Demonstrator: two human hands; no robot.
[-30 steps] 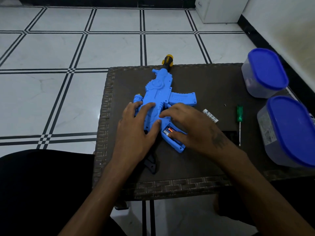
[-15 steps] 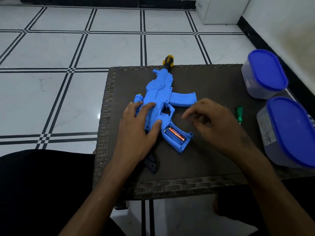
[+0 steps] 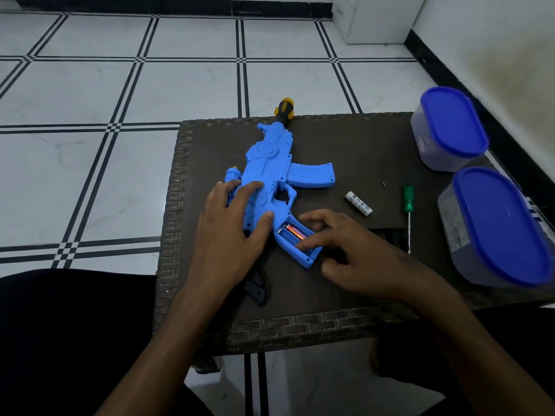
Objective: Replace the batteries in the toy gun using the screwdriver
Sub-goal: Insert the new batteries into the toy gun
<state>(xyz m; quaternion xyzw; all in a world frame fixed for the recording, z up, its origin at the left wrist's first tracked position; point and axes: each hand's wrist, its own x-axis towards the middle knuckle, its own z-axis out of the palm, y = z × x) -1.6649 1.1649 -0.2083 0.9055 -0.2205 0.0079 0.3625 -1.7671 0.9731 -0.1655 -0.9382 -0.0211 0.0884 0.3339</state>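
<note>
1. Since the frame half a second back, our right hand (image 3: 360,259) has returned from the middle of the table (image 3: 345,139) to the gun's grip, and the white battery (image 3: 359,203) it then hid now lies in the open.
2. Our left hand (image 3: 237,232) lies flat on the rear body of the blue toy gun (image 3: 270,166), fingers straight, thumb by the grip, pressing it down and gripping nothing. The gun lies across the table's left half, its muzzle past the far edge and its grip towards the near edge.
3. Our right hand holds nothing: the forefinger (image 3: 312,240) is stretched out with its tip on the orange battery (image 3: 295,232), the other fingers loosely bent.
4. Done, in our judgement: the battery compartment (image 3: 295,244) in the grip is open, so the cover screw is out. A tiny dark speck near the screwdriver may be that screw; we cannot tell.
5. The orange battery sits in the compartment; whether it is old or new, we cannot tell. The white battery lies loose between the gun and the right edge.
6. The green-handled screwdriver (image 3: 408,205) lies untouched near the right edge, beside two blue-lidded containers (image 3: 450,127).
7. Left, we judge: settle the cells, refit the cover, drive the screw. A dark piece at the near edge, below our left hand, may be the cover.
</note>
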